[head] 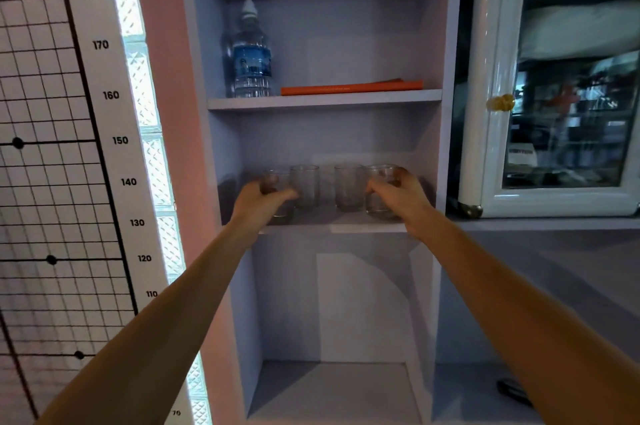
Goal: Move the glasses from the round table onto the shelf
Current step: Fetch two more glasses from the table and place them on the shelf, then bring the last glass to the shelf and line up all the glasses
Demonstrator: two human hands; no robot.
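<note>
Several clear tumbler glasses stand in a row on the middle board of a pale lilac shelf. My left hand is wrapped around the leftmost glass, which rests at the board's front left. My right hand grips the rightmost glass at the front right. Between them two more glasses stand free, one left of centre and one right of centre, a little further back. The round table is out of view.
On the board above stand a water bottle and a flat orange book. The compartment below holds nothing I can see. A white glass-door cabinet sits on the counter to the right. A height chart hangs on the left wall.
</note>
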